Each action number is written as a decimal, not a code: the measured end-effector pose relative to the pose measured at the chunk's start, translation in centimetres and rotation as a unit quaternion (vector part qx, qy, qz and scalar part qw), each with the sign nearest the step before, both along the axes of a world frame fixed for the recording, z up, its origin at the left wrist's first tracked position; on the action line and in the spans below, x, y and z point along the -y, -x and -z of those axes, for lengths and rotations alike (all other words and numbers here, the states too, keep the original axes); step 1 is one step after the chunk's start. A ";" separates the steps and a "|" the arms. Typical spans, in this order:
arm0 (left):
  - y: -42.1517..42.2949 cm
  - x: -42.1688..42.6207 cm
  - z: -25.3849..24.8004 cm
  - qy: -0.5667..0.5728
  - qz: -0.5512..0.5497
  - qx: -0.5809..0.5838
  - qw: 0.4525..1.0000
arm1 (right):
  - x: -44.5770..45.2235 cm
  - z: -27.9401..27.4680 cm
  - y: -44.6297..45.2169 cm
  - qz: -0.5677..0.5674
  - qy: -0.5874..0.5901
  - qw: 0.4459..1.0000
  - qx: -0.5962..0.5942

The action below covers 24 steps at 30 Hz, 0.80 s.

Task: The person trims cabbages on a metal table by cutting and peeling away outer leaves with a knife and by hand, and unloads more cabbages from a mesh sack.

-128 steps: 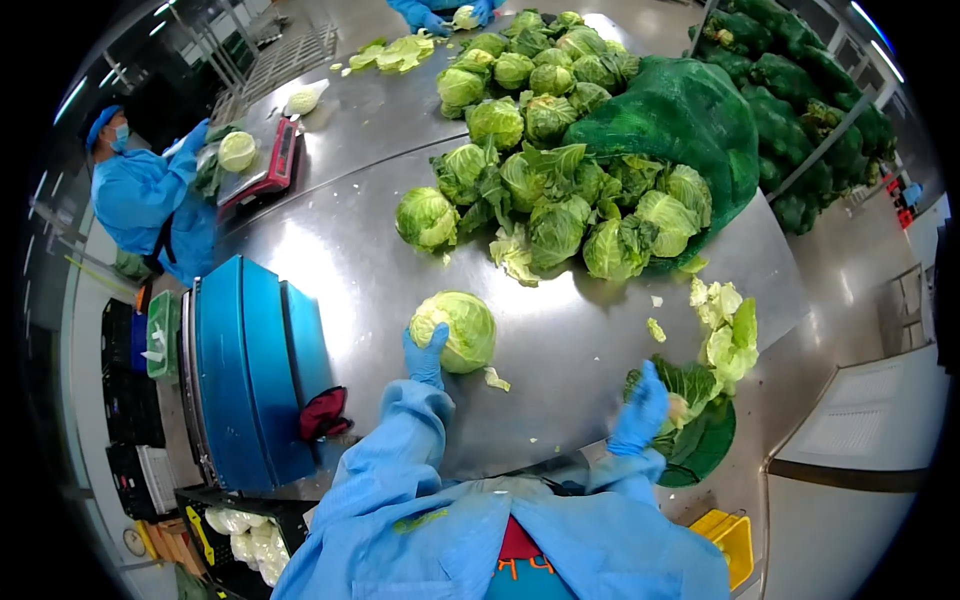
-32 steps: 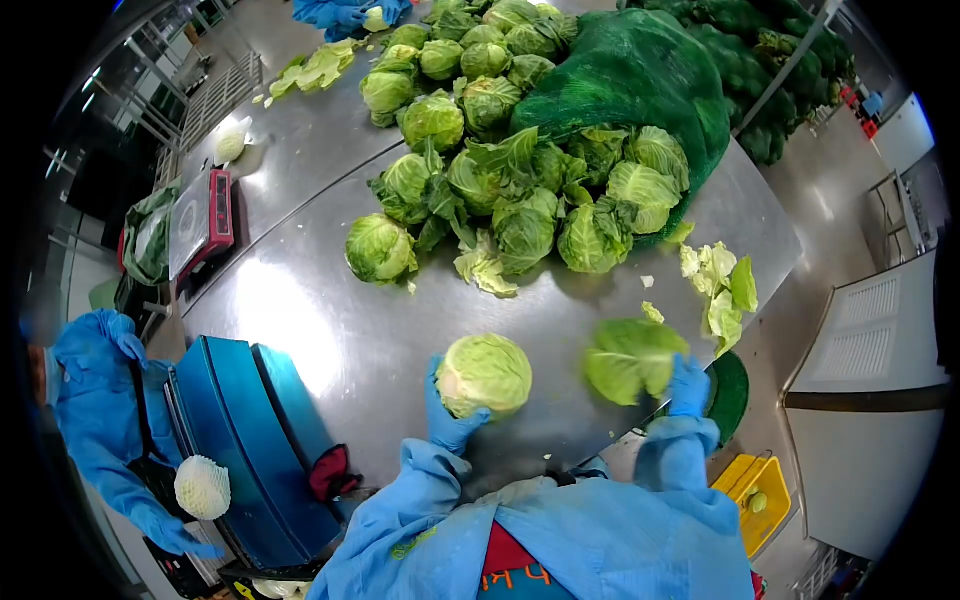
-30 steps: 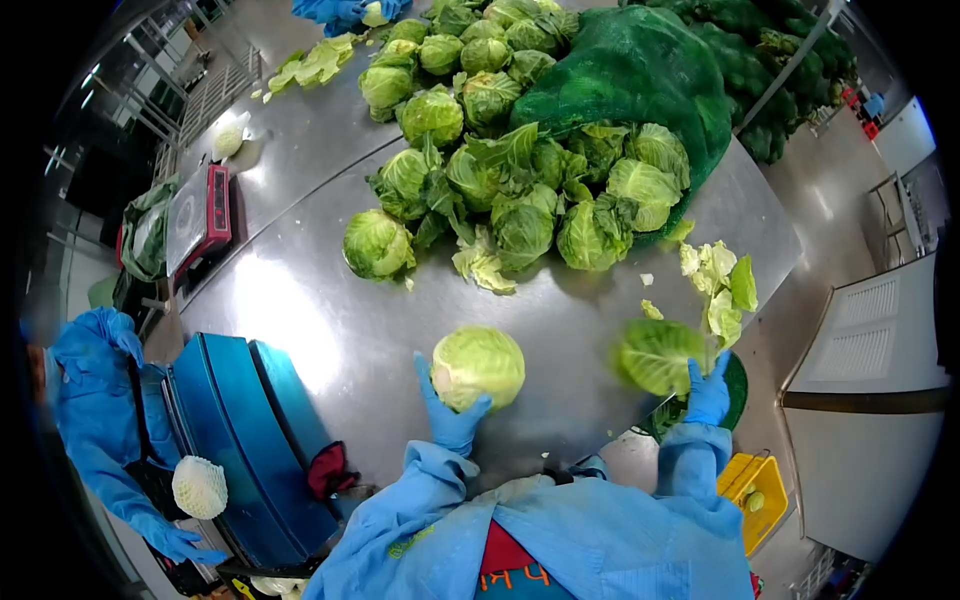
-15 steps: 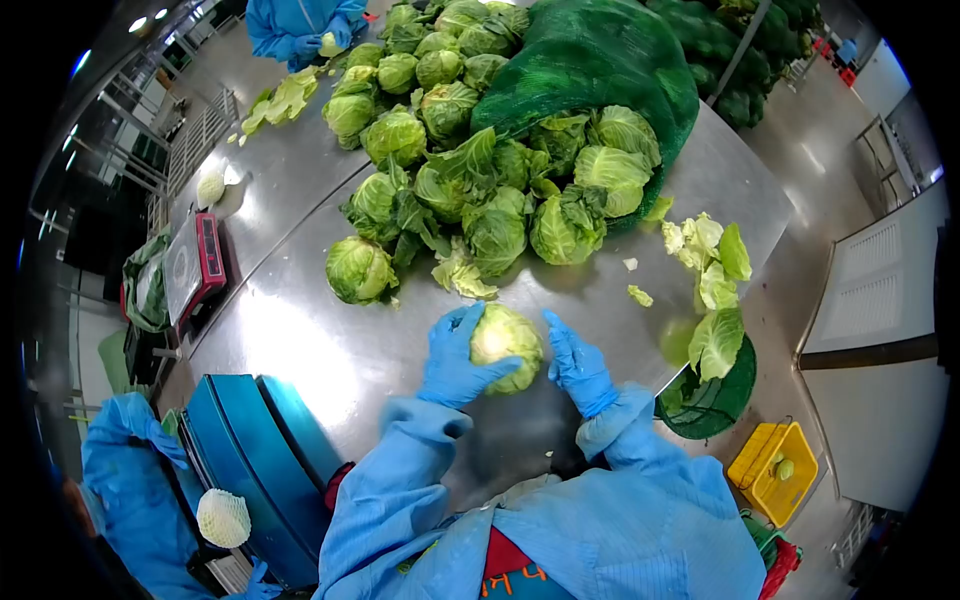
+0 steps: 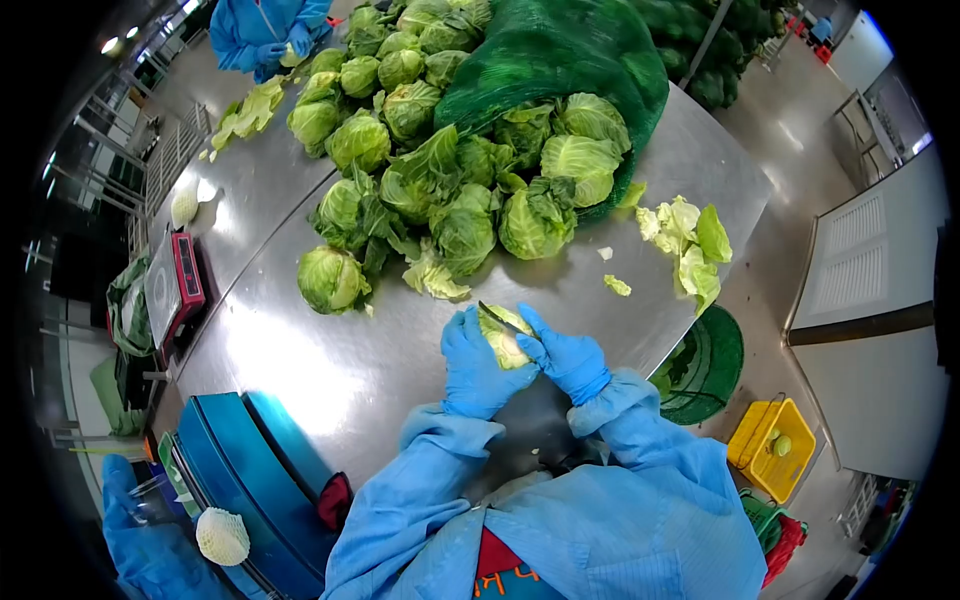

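Observation:
My left hand (image 5: 474, 368), in a blue glove, is wrapped around the left and near side of a trimmed pale-green cabbage (image 5: 507, 348) above the steel table. My right hand (image 5: 566, 360), gloved too, is closed on a knife (image 5: 503, 318) whose dark blade lies across the top of the cabbage. The handle is hidden by my fingers. Just beyond, a pile of leafy cabbages (image 5: 465, 228) spills from a green mesh sack (image 5: 560, 60).
Loose leaves (image 5: 688, 240) lie at the right of the steel table (image 5: 400, 345). A green basket (image 5: 715, 365) and a yellow crate (image 5: 790, 465) stand below. At left are a red scale (image 5: 185, 275) and a blue machine (image 5: 245, 470). Co-workers (image 5: 265, 35) are far left and lower left.
My right hand has come in from the right, and the knife now shows across the cabbage. A large leaf no longer hangs over the green basket. The whole view has shifted slightly.

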<state>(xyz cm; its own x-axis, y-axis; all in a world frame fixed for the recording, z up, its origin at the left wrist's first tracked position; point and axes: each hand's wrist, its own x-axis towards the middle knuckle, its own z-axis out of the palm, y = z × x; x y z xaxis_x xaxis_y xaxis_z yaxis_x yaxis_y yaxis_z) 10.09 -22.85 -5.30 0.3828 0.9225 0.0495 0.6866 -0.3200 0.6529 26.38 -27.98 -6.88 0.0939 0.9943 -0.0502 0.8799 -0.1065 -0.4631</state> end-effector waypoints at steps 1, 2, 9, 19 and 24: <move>-0.2 0.1 -0.1 -0.004 -0.006 -0.007 1.000 | -0.4 -0.7 -0.2 -0.005 0.043 0.999 0.002; -0.4 0.2 -0.1 -0.008 -0.013 -0.014 1.000 | -0.8 -1.2 -0.5 -0.011 0.086 0.996 0.004; -1.7 0.6 -0.5 -0.001 -0.022 -0.060 0.998 | -2.1 -2.2 -1.7 -0.004 0.136 0.990 -0.040; 2.7 3.7 0.3 -0.091 0.083 0.049 0.991 | -1.3 2.1 -3.2 0.251 0.105 0.847 -0.457; 8.2 2.9 3.3 -0.033 0.118 0.221 0.968 | 1.8 8.6 -8.4 0.320 -0.008 0.929 -0.184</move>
